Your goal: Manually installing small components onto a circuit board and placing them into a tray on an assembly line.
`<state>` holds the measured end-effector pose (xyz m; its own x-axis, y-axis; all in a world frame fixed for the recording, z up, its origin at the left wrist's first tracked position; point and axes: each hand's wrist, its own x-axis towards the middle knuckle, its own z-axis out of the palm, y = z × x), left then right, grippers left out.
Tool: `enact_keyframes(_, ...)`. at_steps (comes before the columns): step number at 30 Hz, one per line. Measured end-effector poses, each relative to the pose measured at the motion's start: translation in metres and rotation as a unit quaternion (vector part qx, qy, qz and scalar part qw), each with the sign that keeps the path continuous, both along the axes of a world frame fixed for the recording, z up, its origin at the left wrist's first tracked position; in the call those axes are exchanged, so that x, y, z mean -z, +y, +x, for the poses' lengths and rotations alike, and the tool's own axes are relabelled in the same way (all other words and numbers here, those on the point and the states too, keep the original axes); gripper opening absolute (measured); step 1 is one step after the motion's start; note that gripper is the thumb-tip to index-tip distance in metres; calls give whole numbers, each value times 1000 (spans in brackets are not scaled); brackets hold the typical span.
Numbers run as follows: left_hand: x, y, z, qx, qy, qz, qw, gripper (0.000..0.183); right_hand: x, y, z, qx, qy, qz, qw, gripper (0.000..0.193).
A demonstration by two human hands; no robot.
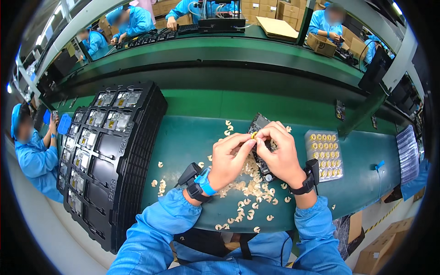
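Note:
Between the fingertips of both hands is a small yellow ring-shaped piece (253,135), held above the table. My left hand (228,158) pinches it from one side, and my right hand (283,156) pinches it from the other. Below the hands lies a black device with a circuit board (260,122), partly covered by my fingers. Many small beige C-shaped scraps (253,189) are strewn around it, some heaped between my wrists. To the right of my right hand stands a clear plastic tray (340,161) with rows of round yellow pieces.
A tall stack of black trays (144,137) with circuit boards in some pockets stands at the left. Behind the green table (183,137) runs a conveyor (197,101) with a few boards. Clear plastic trays (407,153) are piled far right. Several co-workers (39,156) are around.

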<state>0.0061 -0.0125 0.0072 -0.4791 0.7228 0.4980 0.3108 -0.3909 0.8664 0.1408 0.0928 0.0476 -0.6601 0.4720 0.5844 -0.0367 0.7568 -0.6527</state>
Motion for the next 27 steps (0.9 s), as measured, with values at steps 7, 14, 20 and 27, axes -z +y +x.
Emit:
enact_keyframes(7,9,7,0,42,-115,-3,992,12,0,-1,0,2,5,1,1000,9)
enact_keyframes(14,13,6,-9,2,-141,-4,990,15,-6,1,5,33,31,-7,999,6)
enact_keyframes(20,15,14,-22,-17,-211,69,975,17,-6,4,10,-20,4,-17,1000,6)
enact_keyframes(27,12,11,-20,-51,-56,44,996,13,-6,0,-3,51,-2,2,999,14)
